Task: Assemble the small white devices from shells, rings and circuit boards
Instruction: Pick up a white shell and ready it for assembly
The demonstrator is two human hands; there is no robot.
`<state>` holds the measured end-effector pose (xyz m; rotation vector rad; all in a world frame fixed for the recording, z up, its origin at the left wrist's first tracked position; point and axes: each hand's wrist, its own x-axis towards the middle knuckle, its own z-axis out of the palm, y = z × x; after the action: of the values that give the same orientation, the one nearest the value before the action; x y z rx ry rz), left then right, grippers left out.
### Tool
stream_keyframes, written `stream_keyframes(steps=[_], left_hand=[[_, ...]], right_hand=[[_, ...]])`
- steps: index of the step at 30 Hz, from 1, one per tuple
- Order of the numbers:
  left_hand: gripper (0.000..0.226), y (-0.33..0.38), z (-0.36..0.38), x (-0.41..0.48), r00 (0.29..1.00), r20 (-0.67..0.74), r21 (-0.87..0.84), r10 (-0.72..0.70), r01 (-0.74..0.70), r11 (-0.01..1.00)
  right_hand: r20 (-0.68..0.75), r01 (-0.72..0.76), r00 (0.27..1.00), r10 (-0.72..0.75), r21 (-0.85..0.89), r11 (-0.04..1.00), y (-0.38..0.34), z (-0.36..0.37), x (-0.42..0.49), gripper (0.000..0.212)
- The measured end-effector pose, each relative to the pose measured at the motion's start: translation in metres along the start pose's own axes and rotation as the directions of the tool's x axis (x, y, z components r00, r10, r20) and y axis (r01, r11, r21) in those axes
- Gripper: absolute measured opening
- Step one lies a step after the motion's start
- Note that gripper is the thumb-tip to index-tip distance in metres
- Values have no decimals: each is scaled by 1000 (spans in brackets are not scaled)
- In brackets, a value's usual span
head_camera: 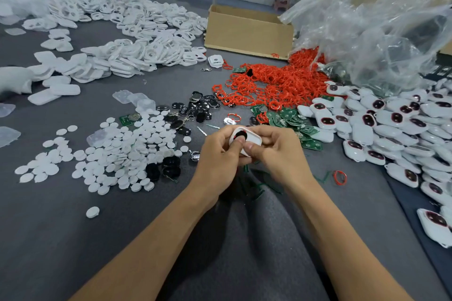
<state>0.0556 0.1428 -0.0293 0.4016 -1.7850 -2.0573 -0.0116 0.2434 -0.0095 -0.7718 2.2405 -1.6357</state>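
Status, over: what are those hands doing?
Left hand and right hand both grip one white shell. Left thumb on its black disc. Nothing in the way.

Rings (pixel 274 83) lie behind boards (pixel 291 117), perhaps touching box (pixel 247 32).

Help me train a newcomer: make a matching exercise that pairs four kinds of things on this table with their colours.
Things:
1. rings
2. circuit boards
3. round discs
4. cardboard box

Colours:
A. brown
B. white
C. green
D. orange-red

Pairs: 1-D, 2-C, 3-B, 4-A
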Motion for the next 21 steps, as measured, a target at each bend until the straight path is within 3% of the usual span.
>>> stream_keyframes(steps=[4,7,10,14,21], left_hand=[[22,1,-2,2,998,-36,-117,-49,44,992],[26,3,-5,4,992,-64,-225,-112,95,970],[24,5,-7,5,980,-91,-275,-175,144,951],[22,7,-10,6,974,-104,-298,-203,164,940],[23,8,-12,8,971,-91,-310,-220,183,933]], right_hand=[[35,57,998,-57,-13,998,-2,-1,1,33],[-21,80,997,-80,-29,996,-2,-7,2,33],[-175,97,976,-131,-191,977,0,-17,4,34],[-366,-16,912,-183,-480,877,8,-37,6,58],[-340,-88,935,-98,-492,866,16,-43,10,56]])
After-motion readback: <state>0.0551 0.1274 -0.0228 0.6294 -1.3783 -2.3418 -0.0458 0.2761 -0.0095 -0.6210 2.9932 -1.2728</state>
